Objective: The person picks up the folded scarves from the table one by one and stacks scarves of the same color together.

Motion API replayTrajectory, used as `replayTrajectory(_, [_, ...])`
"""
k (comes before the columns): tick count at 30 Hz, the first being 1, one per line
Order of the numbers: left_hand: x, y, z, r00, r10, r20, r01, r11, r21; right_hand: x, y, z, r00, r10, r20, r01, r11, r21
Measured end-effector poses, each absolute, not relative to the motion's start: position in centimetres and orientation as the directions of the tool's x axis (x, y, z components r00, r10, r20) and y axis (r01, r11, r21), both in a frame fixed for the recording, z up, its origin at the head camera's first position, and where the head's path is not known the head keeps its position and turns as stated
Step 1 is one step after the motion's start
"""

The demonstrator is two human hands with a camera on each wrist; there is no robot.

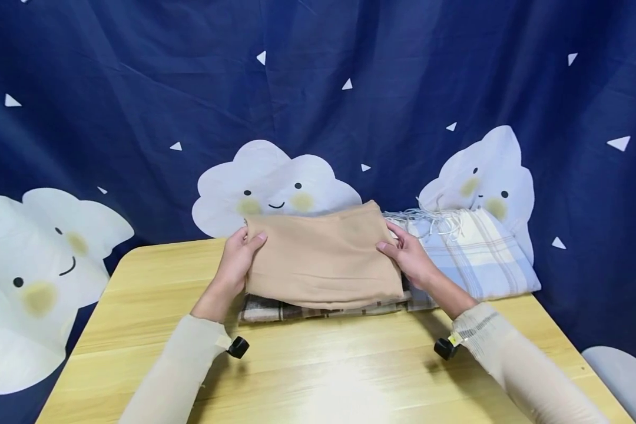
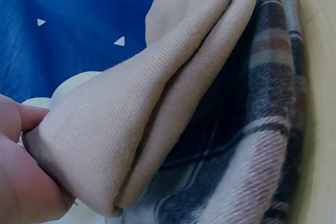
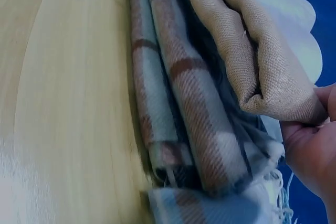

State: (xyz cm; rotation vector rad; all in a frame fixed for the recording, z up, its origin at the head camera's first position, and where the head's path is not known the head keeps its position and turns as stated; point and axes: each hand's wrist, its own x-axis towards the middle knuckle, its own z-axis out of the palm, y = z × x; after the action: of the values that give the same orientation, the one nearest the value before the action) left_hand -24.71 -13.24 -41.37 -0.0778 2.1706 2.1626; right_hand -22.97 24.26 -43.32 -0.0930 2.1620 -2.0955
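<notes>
A folded beige scarf point(image 1: 323, 256) is held up by its two short sides over a folded brown and dark plaid scarf point(image 1: 275, 310). My left hand point(image 1: 237, 259) pinches the beige one at its left side, thumb on the near face and fingers behind. At the right side, my right hand point(image 1: 410, 256) grips it the same way. Seen from the left wrist, the beige layers point(image 2: 121, 129) hang doubled close over the plaid folds point(image 2: 268, 87). The right wrist view shows the beige fold point(image 3: 283, 72) above the plaid scarf's rolled edge point(image 3: 194, 93).
To the right lies a folded light blue and white plaid scarf point(image 1: 471, 253), its fringe point(image 1: 440, 221) toward the back. Everything rests on a light wooden table point(image 1: 138, 318). Behind its far edge hangs a dark blue curtain point(image 1: 307, 88) with clouds and white triangles.
</notes>
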Motion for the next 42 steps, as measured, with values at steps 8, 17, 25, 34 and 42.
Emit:
replayTrajectory(8, [-24.7,-13.3,-42.7,-0.979,0.052,-0.196,-0.196,0.0,0.981,-23.3,25.4,-44.2,-0.984,-0.167,-0.066,0.062,0.028,-0.998])
replayTrajectory(17, [-24.0,-13.7,-44.7,-0.96,0.063,-0.272,-0.266,0.091,0.96,-23.2,26.0,-45.2,-0.981,-0.148,-0.125,0.114,0.083,-0.99])
replayTrajectory(25, [-23.7,-14.0,-46.2,-0.953,0.071,-0.296,-0.287,0.116,0.951,-23.1,26.1,-46.5,-0.974,-0.112,-0.196,0.177,0.159,-0.971])
replayTrajectory(34, [-23.5,-14.4,-46.9,-0.952,0.043,-0.303,-0.287,0.224,0.931,-23.5,25.4,-46.7,-0.992,-0.018,-0.127,0.099,0.52,-0.848])
replayTrajectory(42, [-22.1,-13.7,-45.0,-1.0,-0.028,0.007,-0.015,0.711,0.703,-22.8,24.3,-45.5,-0.994,0.0,0.109,-0.063,0.816,-0.575])
